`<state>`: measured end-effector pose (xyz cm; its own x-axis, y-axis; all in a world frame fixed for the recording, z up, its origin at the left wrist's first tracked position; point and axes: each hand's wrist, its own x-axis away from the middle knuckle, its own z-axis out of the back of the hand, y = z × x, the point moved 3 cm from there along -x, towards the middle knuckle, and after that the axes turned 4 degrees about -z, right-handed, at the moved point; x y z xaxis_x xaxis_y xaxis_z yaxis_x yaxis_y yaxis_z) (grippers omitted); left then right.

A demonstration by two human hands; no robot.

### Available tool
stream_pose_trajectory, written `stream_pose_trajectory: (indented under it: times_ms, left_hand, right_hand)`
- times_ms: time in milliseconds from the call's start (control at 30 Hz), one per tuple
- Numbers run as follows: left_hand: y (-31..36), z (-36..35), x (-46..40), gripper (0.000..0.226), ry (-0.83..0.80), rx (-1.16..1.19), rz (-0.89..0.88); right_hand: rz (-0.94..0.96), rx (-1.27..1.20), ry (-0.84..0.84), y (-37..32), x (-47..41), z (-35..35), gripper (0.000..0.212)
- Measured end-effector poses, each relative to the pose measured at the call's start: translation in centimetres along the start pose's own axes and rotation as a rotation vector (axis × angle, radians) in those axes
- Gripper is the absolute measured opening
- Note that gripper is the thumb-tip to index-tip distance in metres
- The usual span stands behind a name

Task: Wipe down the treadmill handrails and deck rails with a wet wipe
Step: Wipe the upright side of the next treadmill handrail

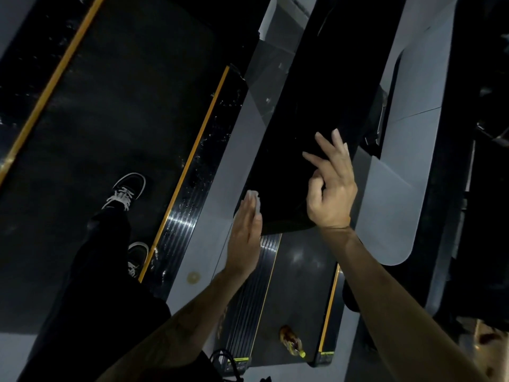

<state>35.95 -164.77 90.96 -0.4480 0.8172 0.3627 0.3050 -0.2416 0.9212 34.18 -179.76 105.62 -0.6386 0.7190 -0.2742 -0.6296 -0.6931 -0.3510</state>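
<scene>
Dim gym flooring and ribbed deck rails (pixel 249 293) lie nearest, where the left hand (pixel 245 238) presses a wet wipe (pixel 254 201) flat-fingered against the black handrail panel (pixel 297 150), apparently to scrub it, while the right hand (pixel 332 188), loosely spread and empty, hovers beyond

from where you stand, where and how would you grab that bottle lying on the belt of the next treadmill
Probably round the bottle's amber middle, coming from above with fingers across its width. It lies on its side on the belt, yellow cap pointing toward the rear end, so the body is the broadest exposed part. The right hand holds nothing; the left hand presses the wipe.
</scene>
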Motion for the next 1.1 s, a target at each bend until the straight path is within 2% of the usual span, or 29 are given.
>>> stream_pose_trajectory:
  times_ms: [133,300,467,533,667,800,1000,1100]
  left_hand:
    - [1.2,-0.5,2.4,0.061,-0.005,0.026,-0.122]
    - [2.9,-1.3,-0.2,0.054,-0.033,0.024,-0.274]
    - [-0.2,0.0,-1.7,0.059,0.003,0.095,0.017]
    - [-0.8,0.3,-0.4,0.063,-0.021,0.082,0.071]
    - [0.7,-0.3,2.3,0.06,-0.066,0.055,-0.087]
    - [3.2,-1.1,-0.4,0.051,-0.087,0.078,-0.228]
    - [-1.0,0.8,-2.0,0.058,-0.057,0.102,0.065]
    - [-1.9,1.0,0.4,0.055,-0.059,0.109,0.067]
  right_hand:
    - [-0.002,0.005,0.006,0.2,0.0,-0.1,0.045]
    - [0.002,0.003,0.019,0.2,0.1,-0.1,0.045]
    - [0.002,-0.014,0.017,0.2,0.0,-0.1,0.044]
    - [0.006,-0.007,0.016,0.2,0.1,-0.1,0.044]
    - [0.008,0.0,0.023,0.3,0.1,-0.2,0.044]
    - [0.012,0.002,0.032,0.3,0.1,-0.1,0.043]
    - [0.006,-0.025,0.022,0.3,0.0,-0.1,0.042]
    - [0.009,-0.035,0.025,0.3,0.1,-0.1,0.042]
